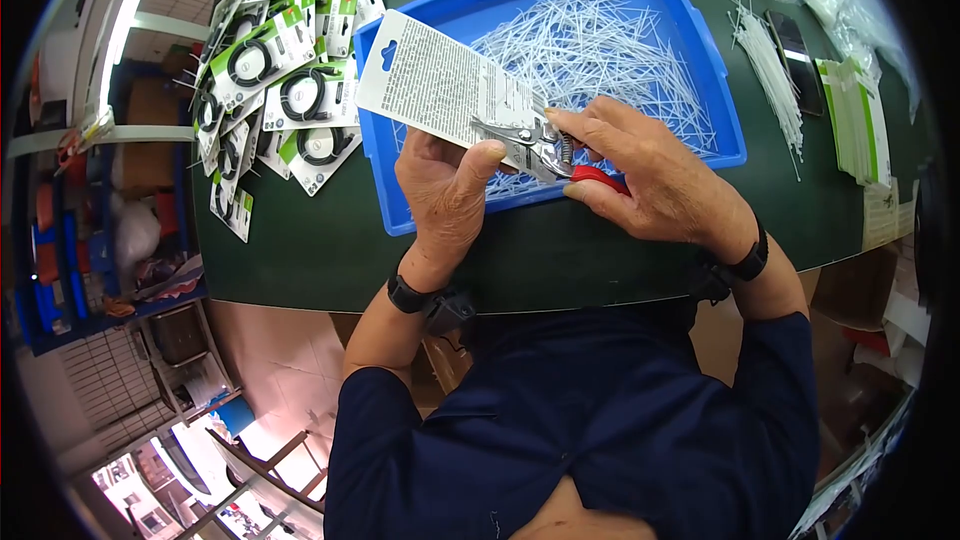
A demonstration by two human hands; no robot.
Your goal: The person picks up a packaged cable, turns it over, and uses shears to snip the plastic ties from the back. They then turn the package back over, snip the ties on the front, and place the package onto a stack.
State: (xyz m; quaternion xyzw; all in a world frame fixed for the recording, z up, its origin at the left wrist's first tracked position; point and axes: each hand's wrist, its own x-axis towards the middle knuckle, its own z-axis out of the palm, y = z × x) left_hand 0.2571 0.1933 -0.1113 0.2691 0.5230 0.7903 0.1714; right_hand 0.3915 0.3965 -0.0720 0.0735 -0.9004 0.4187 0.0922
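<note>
Left hand point(445, 202) gripping white card point(440, 80) by lower edge; right hand point(655, 180) clenched on red-handled cutters point(540, 145), blades at card's corner, above blue tray point(722, 75) of white cable ties point(590, 40); packaged cables point(280, 70) piled far left on green worktop point(560, 255)

We have one view only, from a camera on the person's head. It looks steeply down and a little forward, over the person's own chest point(600, 410) to the green bench point(300, 240). It is near: the left hand point(445, 195) and right hand point(655, 185) fill the centre. The wide lens bends the edges; floor point(290, 370) shows below.
</note>
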